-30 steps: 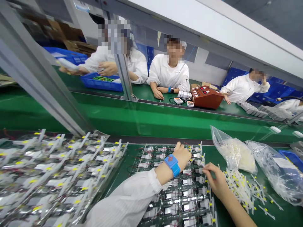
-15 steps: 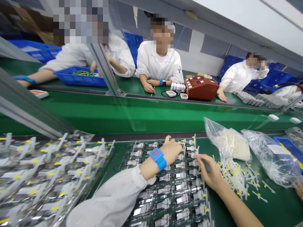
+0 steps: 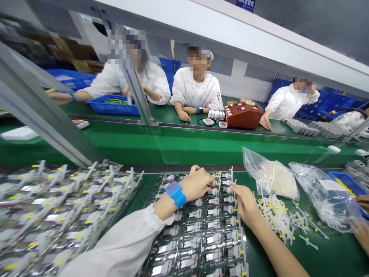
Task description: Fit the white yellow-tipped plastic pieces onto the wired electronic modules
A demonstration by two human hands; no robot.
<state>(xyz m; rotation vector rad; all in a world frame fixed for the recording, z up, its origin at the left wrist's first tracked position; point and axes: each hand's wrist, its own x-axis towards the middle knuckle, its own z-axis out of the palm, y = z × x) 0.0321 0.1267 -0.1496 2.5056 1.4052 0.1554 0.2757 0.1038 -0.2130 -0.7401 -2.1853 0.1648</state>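
My left hand (image 3: 197, 184), with a blue wristband (image 3: 175, 194), is bent over the far part of a clear plastic tray (image 3: 198, 207). The tray holds rows of small white-and-black parts with thin red wires. The left fingers are curled down among the parts; what they grip is hidden. My right hand (image 3: 246, 206) is at the tray's right edge, fingers closed together, tips beside a thin white plastic strip (image 3: 234, 188). I cannot make out what lies between them. More white strips with yellow ends lie in a loose pile (image 3: 276, 215) right of that hand.
Another filled tray (image 3: 66, 207) lies at left. Clear bags (image 3: 273, 177) stand behind the pile, and another person's hand (image 3: 361, 232) is at the right bag. A metal post (image 3: 54, 100) rises at left. Co-workers sit across the green line, near a brown instrument box (image 3: 243, 114).
The view has shifted slightly. My left hand has drawn a little left over the tray. My right fingers, earlier bent in a loose pinch, are straighter and closer together.
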